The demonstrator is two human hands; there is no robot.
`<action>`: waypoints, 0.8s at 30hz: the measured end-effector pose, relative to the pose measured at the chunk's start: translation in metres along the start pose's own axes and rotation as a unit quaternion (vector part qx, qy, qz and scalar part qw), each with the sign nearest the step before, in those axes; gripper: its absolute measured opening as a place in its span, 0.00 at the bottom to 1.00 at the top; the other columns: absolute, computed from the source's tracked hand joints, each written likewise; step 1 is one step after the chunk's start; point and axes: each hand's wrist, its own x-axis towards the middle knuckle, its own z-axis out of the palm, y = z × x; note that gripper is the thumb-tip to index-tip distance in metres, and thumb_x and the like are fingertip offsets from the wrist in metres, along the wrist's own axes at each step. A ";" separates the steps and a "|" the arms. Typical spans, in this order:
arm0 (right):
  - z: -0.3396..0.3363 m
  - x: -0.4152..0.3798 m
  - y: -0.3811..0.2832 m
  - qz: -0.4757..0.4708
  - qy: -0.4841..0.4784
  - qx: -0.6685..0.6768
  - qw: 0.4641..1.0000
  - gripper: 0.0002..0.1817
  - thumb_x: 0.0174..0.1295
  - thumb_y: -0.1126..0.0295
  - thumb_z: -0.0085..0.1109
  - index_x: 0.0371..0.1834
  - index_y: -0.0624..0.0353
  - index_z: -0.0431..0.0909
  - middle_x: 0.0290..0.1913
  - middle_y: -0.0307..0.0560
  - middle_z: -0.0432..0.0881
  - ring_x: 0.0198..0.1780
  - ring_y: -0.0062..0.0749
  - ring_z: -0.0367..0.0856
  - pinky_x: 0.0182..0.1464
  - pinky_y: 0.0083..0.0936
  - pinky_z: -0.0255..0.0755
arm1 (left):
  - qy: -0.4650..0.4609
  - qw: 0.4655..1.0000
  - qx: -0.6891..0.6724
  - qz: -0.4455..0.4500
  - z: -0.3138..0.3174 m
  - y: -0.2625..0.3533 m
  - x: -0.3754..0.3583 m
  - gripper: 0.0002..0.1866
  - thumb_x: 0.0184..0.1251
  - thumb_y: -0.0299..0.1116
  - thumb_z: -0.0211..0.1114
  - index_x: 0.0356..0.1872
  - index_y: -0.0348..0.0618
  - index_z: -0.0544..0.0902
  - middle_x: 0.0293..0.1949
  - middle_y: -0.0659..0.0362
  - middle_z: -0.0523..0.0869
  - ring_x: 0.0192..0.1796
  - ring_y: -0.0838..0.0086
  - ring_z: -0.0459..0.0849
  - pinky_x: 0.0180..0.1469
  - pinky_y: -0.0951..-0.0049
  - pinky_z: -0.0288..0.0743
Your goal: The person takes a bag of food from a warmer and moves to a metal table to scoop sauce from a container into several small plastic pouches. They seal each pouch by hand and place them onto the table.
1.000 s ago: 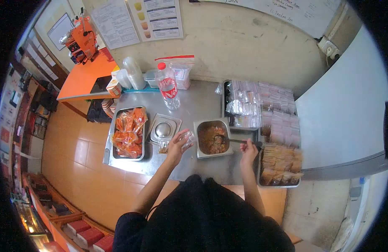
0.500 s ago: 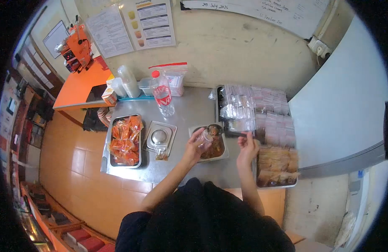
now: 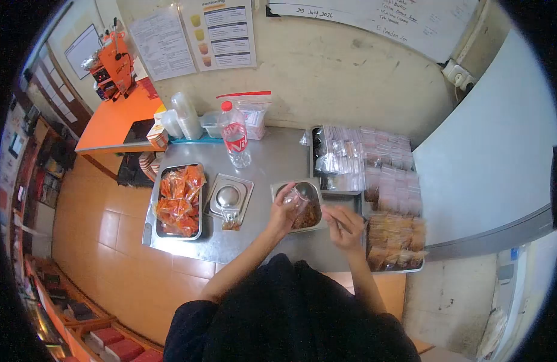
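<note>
My left hand (image 3: 283, 214) holds a small clear plastic bag (image 3: 301, 199) over a steel food pan (image 3: 317, 192). Brown shredded-looking food (image 3: 308, 218) lies inside that pan. To its right, my right hand (image 3: 343, 226) is closed on the handle of a spoon; the hand is slightly blurred, and the spoon's bowl is hard to make out near the bag. Left of the pan, a filled small packet (image 3: 231, 220) rests against a steel lid (image 3: 229, 196).
A tray (image 3: 200, 226) of orange-filled bags stands at the left. Trays on the right hold rows of clear packets (image 3: 390, 154) and brownish packets (image 3: 396, 235). A red-capped bottle (image 3: 235, 139), a zip bag (image 3: 254, 117) and plastic cups (image 3: 185, 117) stand along the wall.
My right hand has moved down and slightly left, and the spoon's bowl, earlier showing above the pan, no longer shows clearly. My left hand stays over the pan with the bag.
</note>
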 end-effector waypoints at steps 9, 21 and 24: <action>-0.005 0.000 -0.001 -0.085 0.012 -0.051 0.995 0.12 0.53 0.77 0.68 0.42 0.57 0.84 0.35 0.45 0.85 0.32 0.36 0.84 0.33 0.24 0.77 | -0.043 0.998 -0.039 0.016 -0.008 -0.008 0.010 0.28 0.65 0.23 0.63 0.64 0.50 0.66 0.53 0.57 0.79 0.56 0.68 0.79 0.61 0.65 0.74; -0.009 -0.006 -0.001 -0.106 -0.038 -0.076 0.991 0.13 0.53 0.78 0.67 0.43 0.59 0.83 0.37 0.48 0.86 0.33 0.37 0.85 0.35 0.26 0.78 | -0.072 0.995 -0.058 0.027 -0.008 -0.009 0.008 0.24 0.65 0.24 0.63 0.60 0.51 0.67 0.51 0.59 0.78 0.53 0.69 0.80 0.60 0.63 0.75; -0.007 -0.004 -0.011 -0.122 -0.040 -0.089 0.988 0.14 0.53 0.78 0.66 0.44 0.59 0.83 0.35 0.47 0.86 0.32 0.39 0.85 0.33 0.26 0.77 | -0.070 0.995 -0.067 0.016 -0.005 -0.007 0.005 0.24 0.65 0.25 0.63 0.60 0.51 0.67 0.51 0.59 0.78 0.53 0.69 0.80 0.58 0.64 0.76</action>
